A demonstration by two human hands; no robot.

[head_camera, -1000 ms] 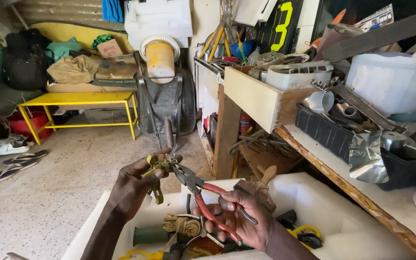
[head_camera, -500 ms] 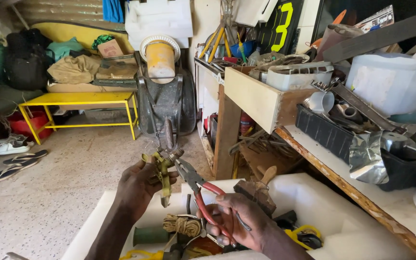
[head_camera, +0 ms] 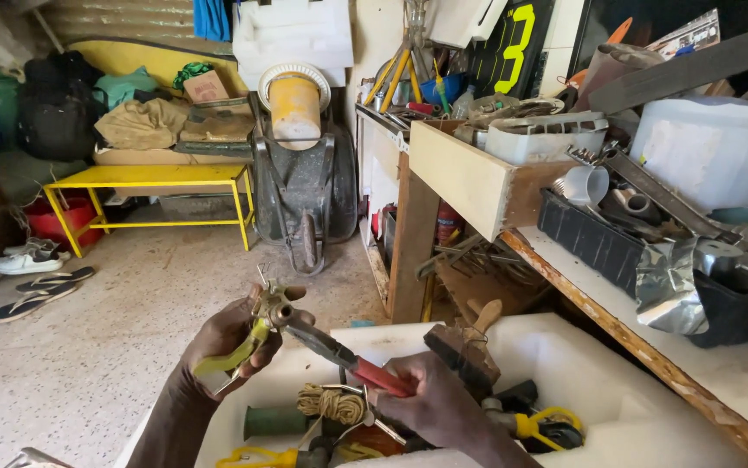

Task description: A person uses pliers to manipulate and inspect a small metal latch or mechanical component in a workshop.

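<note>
A: Left hand (head_camera: pixel 222 342) is closed round the brass valve (head_camera: pixel 266 316), lower left of centre; right hand (head_camera: pixel 435 403) clasps the red-handled pliers (head_camera: pixel 339 355).

B: The valve looks hard, heavy, slick; I'd grip its body, not the yellow lever.

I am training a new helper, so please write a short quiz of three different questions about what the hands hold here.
1. True or false: the left hand holds a brass valve with a yellow lever.
2. Which tool is in the right hand? A) hammer B) red-handled pliers C) saw
3. Where do the plier tips meet the valve: at its upper end or at the lever's lower tip?

Key: 1 true; 2 B; 3 upper end.
</note>
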